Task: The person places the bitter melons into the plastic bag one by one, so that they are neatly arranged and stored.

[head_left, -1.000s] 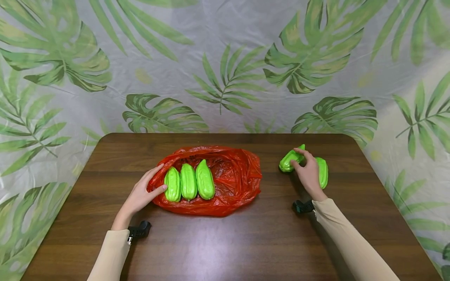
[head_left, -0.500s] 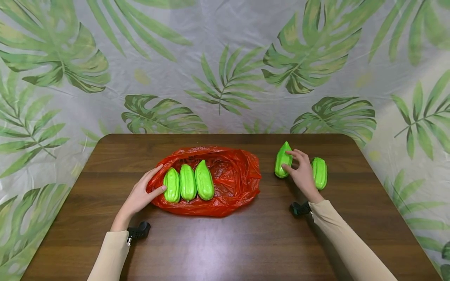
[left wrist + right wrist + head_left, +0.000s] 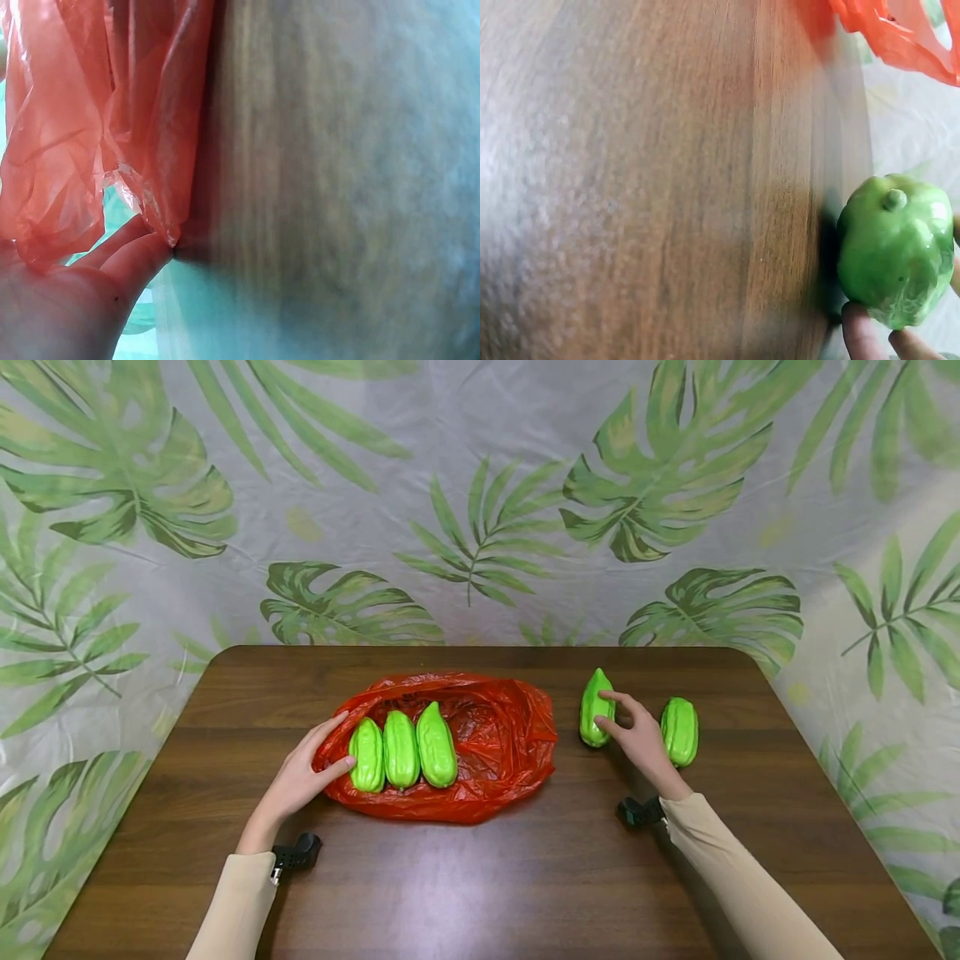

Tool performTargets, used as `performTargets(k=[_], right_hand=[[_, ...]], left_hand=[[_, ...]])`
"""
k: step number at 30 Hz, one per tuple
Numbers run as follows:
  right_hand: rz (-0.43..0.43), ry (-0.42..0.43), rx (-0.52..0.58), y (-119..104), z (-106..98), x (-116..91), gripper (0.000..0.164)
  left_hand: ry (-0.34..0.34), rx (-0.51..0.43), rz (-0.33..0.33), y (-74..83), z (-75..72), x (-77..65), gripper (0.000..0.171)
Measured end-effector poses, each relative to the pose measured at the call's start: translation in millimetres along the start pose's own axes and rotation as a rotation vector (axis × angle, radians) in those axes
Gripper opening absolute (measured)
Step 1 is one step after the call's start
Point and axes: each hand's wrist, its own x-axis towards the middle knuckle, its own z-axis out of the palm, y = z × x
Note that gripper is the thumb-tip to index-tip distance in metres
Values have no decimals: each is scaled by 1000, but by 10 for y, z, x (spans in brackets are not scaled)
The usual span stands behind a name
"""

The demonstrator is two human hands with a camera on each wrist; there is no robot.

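On the table's left side lies an open red plastic bag (image 3: 517, 735), in which three glossy, ridged green bitter melons (image 3: 402, 750) lie side by side. My left hand (image 3: 303, 772) holds the bag's left rim, the thumb by the leftmost melon. The left wrist view shows bag film (image 3: 150, 112) draped over fingers (image 3: 139, 262). My right hand (image 3: 641, 739) pinches another bitter melon (image 3: 592, 714) between thumb and fingers, its pointed end toward the back. A stub end of this held melon (image 3: 896, 247) faces the right wrist camera.
One more bitter melon (image 3: 681, 731) lies on the brown wooden table (image 3: 480, 877), just right of my right hand. A leaf-patterned cloth (image 3: 480, 510) hangs behind the table's back edge.
My right hand has turned the bitter melon from lying slanted to nearly pointing backward and carried it left, away from the other melon. My left hand and the bag stay put.
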Motion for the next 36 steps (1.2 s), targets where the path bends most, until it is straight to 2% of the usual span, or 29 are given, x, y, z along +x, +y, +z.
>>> performTargets(k=[8, 18, 27, 33, 36], right_hand=[[9, 2, 61, 3, -14, -34, 46], [26, 15, 18, -35, 3, -25, 49], [-21, 46, 44, -60, -14, -29, 48], [-71, 63, 45, -178, -45, -40, 47], [-87, 44, 75, -269, -64, -67, 46]], left_hand=[[2, 3, 15, -9, 3, 0, 69], [5, 2, 14, -25, 13, 4, 68], [-2, -1, 0, -8, 13, 12, 69], [1, -1, -1, -10, 15, 5, 69], [1, 2, -1, -17, 17, -1, 69]])
